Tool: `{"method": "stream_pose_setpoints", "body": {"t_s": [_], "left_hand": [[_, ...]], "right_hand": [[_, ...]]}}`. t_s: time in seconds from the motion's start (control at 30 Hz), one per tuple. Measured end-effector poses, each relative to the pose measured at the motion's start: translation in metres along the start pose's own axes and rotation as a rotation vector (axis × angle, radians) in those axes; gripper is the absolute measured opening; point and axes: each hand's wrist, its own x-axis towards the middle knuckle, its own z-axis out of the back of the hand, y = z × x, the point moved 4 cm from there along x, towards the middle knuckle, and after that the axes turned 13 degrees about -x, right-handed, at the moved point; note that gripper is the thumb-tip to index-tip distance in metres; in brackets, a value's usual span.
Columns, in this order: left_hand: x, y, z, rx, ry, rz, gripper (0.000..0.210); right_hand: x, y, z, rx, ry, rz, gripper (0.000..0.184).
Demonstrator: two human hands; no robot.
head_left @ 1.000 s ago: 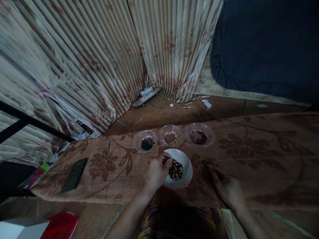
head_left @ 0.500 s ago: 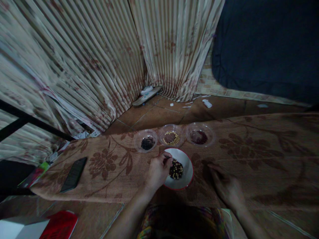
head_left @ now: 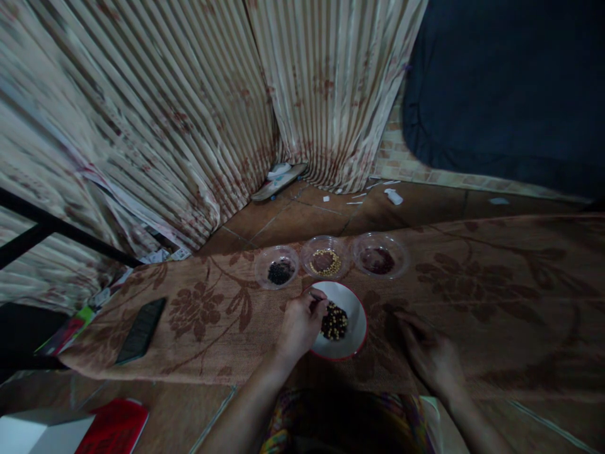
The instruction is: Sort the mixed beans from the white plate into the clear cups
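Observation:
My left hand (head_left: 301, 321) reaches over the left rim of a white bowl with a red edge (head_left: 354, 321). Its fingers are pinched together; whatever they hold is too small and dark to make out. Mixed dark and yellow beans (head_left: 334, 323) lie in the bowl. Right of the bowl, my right hand (head_left: 432, 353) rests on the cloth, fingers stretched out and partly in shadow, with nothing visible in it. Behind the bowl stand three clear plastic bowls: one with black beans (head_left: 280, 272), one with yellow beans (head_left: 333, 263), one with dark red beans (head_left: 380, 261).
A brown flower-patterned cloth (head_left: 472, 340) covers the low table. On its left lies a dark phone (head_left: 140, 331). Beyond the table, a skateboard (head_left: 278, 183) and white scraps (head_left: 393, 197) lie on the tiled floor, near striped curtains (head_left: 326, 94). A red and white box (head_left: 113, 425) is at lower left.

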Motion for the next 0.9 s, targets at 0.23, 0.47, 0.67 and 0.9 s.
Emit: {"method": "stream_pose_setpoints", "body": {"t_s": [0.23, 0.47, 0.67, 0.9], "left_hand": [[-0.0008, 0.0017, -0.0002, -0.018, 0.003, -0.013, 0.011], [-0.0006, 0.0020, -0.0004, -0.017, 0.006, -0.021, 0.011], [-0.0011, 0.0028, -0.0002, -0.011, 0.005, -0.023, 0.013], [-0.0003, 0.0049, 0.0000, -0.017, 0.008, 0.006, 0.013]], "right_hand": [[-0.0008, -0.0003, 0.0002, 0.018, -0.001, -0.010, 0.041], [-0.0014, -0.0010, 0.0001, 0.001, -0.012, 0.008, 0.042], [-0.0012, -0.0013, -0.0005, -0.004, -0.007, 0.010, 0.041], [-0.0019, -0.0030, -0.0010, -0.012, 0.005, 0.013, 0.041]]}}
